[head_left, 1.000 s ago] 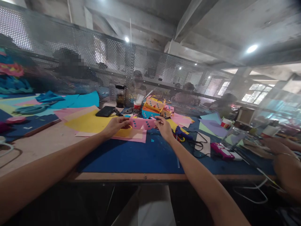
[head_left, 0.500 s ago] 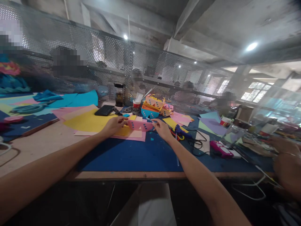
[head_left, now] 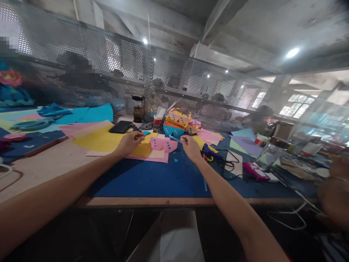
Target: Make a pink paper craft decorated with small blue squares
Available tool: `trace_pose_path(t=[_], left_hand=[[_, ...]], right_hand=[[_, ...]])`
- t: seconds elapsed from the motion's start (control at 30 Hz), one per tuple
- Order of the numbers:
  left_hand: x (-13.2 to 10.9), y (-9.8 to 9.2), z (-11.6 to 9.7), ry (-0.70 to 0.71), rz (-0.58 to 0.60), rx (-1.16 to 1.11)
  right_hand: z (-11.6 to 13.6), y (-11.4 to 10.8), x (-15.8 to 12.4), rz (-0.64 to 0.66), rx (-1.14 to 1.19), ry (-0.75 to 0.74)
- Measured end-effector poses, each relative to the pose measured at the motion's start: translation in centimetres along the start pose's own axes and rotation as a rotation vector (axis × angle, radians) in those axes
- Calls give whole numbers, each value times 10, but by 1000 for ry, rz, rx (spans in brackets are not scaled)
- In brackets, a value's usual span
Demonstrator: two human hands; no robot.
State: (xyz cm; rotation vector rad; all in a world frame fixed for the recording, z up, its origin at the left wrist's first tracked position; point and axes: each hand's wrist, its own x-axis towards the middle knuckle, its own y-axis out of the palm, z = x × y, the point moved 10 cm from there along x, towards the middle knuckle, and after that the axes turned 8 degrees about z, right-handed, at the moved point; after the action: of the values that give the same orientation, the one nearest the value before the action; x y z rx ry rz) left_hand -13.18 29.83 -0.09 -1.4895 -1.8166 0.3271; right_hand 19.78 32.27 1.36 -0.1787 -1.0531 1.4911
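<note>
A pink paper strip with small blue squares (head_left: pixel 164 144) lies at the middle, partly over yellow and pink sheets. Left of it, my left hand (head_left: pixel 131 142) has its fingertips pinched together beside a small blue paper piece (head_left: pixel 146 133); whatever is between the fingertips is too small to make out. My right hand (head_left: pixel 190 146) is closed on a thin blue stick (head_left: pixel 174 138), which points left above the strip's right end. Behind the strip stands a pile of folded orange, yellow and blue paper pieces (head_left: pixel 176 123).
A black phone (head_left: pixel 120 127) and a dark-lidded jar (head_left: pixel 137 110) are at the back left. Blue-handled scissors (head_left: pixel 211 151), a black cord and a magenta device (head_left: pixel 255 171) lie to the right. Another person's arm (head_left: pixel 334 189) is at the far right.
My left hand has come off the pink strip and moved slightly left. The strip now rests with its dotted face showing more. My right hand has shifted slightly right with the stick.
</note>
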Motion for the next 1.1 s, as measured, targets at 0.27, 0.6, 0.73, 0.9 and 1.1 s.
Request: trace_pose_path(t=[0.27,0.6,0.73,0.9,1.1], left_hand=[[-1,1,-1,10,14,16],[0,4,-2,1,28,40],[0,7,-5,21,45,40],[0,9,-4,24,41,42],[0,11,-4,22,48,26]], right_hand=[[-4,-4,1,-42,-20,-5],[5,3,4,27,-34,-95],[9,14,1,91,-36,-129],[9,24,-1,137,-30,-136],[5,25,0,140,-24,-82]])
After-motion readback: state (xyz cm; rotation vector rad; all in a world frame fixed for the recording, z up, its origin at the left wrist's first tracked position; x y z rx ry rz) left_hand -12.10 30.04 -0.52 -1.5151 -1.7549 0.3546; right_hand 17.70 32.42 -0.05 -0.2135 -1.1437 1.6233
